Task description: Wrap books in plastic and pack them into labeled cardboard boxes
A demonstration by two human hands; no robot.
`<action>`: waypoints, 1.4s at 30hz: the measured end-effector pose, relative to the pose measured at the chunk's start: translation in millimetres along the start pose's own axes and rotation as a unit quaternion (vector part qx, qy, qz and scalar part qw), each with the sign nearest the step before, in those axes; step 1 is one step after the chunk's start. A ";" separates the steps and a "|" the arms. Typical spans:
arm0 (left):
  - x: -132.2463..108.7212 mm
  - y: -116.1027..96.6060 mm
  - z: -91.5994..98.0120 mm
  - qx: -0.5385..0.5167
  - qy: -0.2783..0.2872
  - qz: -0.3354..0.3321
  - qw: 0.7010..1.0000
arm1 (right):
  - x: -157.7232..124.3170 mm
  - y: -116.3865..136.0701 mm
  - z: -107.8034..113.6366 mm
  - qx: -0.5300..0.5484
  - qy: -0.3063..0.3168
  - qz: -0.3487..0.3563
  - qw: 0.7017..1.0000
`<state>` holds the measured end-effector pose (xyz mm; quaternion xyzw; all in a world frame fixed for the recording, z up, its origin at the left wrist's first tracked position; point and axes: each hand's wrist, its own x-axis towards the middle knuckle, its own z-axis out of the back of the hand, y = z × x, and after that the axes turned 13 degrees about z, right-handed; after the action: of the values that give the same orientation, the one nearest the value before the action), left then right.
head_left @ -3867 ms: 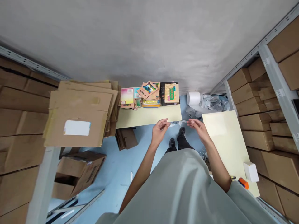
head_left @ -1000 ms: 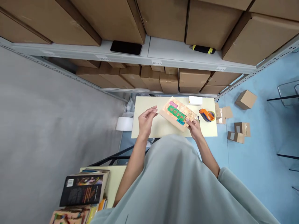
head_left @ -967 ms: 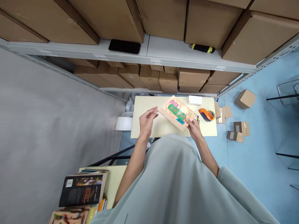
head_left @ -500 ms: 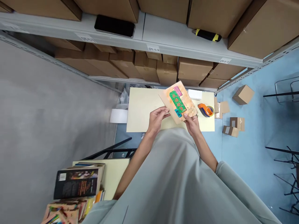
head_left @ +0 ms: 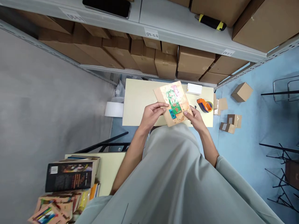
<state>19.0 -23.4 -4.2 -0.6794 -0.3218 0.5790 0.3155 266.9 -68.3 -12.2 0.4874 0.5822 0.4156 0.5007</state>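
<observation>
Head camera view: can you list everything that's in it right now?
book: one, tan with green and pink patches, held over the table
table: one, pale yellow, below shelves
tape dispenser: one, orange, table's right end
small box: one, white, table's far edge
paper roll: one, white, floor left of table
phone: one, black, upper shelf
hand tool: one, black and yellow, upper shelf
cartons: many, brown, on shelves
loose boxes: several, brown, floor at right
book stack: one, mixed colours, lower left
left hand: fingers grip book's left edge
right hand: fingers grip its lower right corner
</observation>
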 end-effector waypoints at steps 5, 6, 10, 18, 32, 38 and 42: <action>-6.5 3.1 -2.4 0.006 -0.021 -0.029 0.999 | -8.4 5.4 -0.7 0.015 0.021 -0.001 1.000; -7.7 3.3 -2.5 0.009 -0.024 -0.035 0.999 | -10.7 4.9 -1.2 0.023 0.028 -0.004 0.999; -12.9 2.8 -1.9 0.023 -0.028 -0.054 0.998 | -18.1 1.6 -5.6 0.047 0.074 -0.018 0.996; -21.6 7.5 2.5 0.041 -0.051 -0.060 0.996 | -20.6 -5.9 -18.9 0.065 0.072 -0.005 0.995; -35.6 12.3 9.1 0.038 -0.045 -0.078 0.995 | -30.0 -9.5 -29.5 0.058 0.065 -0.003 0.996; -39.7 12.3 14.4 0.044 -0.038 -0.084 0.995 | -34.5 -7.6 -35.4 0.056 0.068 -0.001 0.996; -38.9 11.1 19.9 0.044 -0.032 -0.080 0.995 | -34.9 -7.0 -40.0 0.053 0.064 -0.007 0.997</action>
<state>-4.7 -60.2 7.0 -0.6180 -0.3589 0.5873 0.3800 227.1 -103.7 -6.7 0.4816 0.6377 0.4112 0.4386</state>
